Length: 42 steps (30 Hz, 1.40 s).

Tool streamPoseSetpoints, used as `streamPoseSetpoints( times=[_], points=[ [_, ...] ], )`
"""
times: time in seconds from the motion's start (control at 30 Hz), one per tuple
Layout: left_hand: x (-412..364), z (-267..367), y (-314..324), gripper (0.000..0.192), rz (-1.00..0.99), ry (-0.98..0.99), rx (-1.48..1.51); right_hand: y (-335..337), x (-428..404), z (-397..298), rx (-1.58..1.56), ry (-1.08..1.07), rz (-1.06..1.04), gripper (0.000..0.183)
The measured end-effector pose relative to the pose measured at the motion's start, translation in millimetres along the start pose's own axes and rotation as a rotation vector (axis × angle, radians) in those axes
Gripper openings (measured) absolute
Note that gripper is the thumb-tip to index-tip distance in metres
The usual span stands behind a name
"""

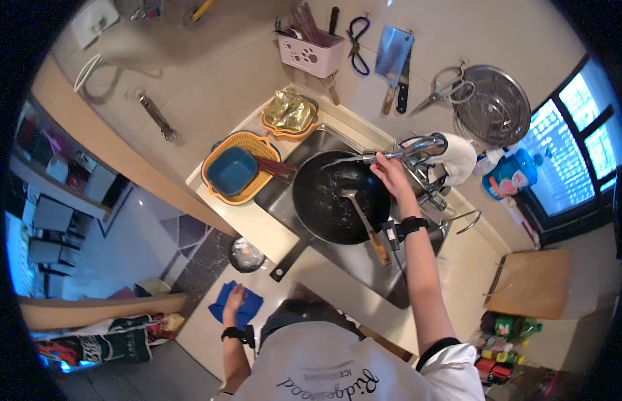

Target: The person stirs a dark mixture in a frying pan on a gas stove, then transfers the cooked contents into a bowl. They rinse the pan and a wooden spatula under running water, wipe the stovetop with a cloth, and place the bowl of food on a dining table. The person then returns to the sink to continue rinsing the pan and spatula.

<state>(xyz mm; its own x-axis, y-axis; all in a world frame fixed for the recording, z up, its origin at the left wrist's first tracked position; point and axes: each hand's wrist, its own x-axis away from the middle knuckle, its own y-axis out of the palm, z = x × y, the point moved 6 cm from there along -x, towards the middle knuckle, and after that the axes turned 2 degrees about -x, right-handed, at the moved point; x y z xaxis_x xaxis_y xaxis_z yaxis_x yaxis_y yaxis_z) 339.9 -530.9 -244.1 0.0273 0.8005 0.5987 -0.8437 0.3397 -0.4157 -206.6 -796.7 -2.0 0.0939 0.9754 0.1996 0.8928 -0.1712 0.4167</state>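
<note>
My right hand (393, 176) holds the spray head of the chrome kitchen faucet (378, 158). A thin stream of water runs from it into a black wok (316, 210). The wok sits over the stainless steel sink (336, 255), its dark handle reaching towards the front edge. Inside the wok rests the metal head of a spatula (361, 210), and its wooden handle leans out over the near rim. Low at my left side, my left hand (235, 299) grips a blue cloth (248, 306), away from the sink.
Left of the sink, a yellow basket (271, 185) holds a blue basin (232, 170). Behind it is another basket with gold foil (289, 110). A cleaver (393, 52) and scissors (447, 89) hang on the wall. A trash bin (247, 254) stands below the counter, left.
</note>
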Motion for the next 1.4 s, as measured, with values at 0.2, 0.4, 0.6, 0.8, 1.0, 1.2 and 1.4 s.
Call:
streamPoseSetpoints(
  times=[0.2,0.4,0.6,0.8,1.0,1.2,1.4],
  points=[
    [-2,-64,-6,0.044,-0.06,-0.246,0.129,14,28,-7,0.113,0.154,-0.254,0.034],
    [-3,-43,0,0.027,-0.056,-0.337,0.23,1,38,-7,0.303,0.135,-0.211,0.037],
    [-6,-18,-1,0.038,-0.049,-0.325,0.178,-16,26,57,0.441,0.096,-0.234,0.036],
    [-3,-13,-4,0.043,-0.092,-0.324,0.204,-2,-31,128,0.401,-0.013,-0.041,0.032],
    [23,-48,-6,0.041,-0.075,-0.361,0.282,23,-76,106,0.447,-0.108,0.184,0.038],
    [25,-110,-3,0.03,-0.156,-0.242,0.114,55,-47,107,0.238,-0.029,-0.128,0.035],
    [18,-78,-10,0.034,0.043,-0.222,0.261,40,11,105,0.364,0.199,-0.272,0.035]
  ],
)
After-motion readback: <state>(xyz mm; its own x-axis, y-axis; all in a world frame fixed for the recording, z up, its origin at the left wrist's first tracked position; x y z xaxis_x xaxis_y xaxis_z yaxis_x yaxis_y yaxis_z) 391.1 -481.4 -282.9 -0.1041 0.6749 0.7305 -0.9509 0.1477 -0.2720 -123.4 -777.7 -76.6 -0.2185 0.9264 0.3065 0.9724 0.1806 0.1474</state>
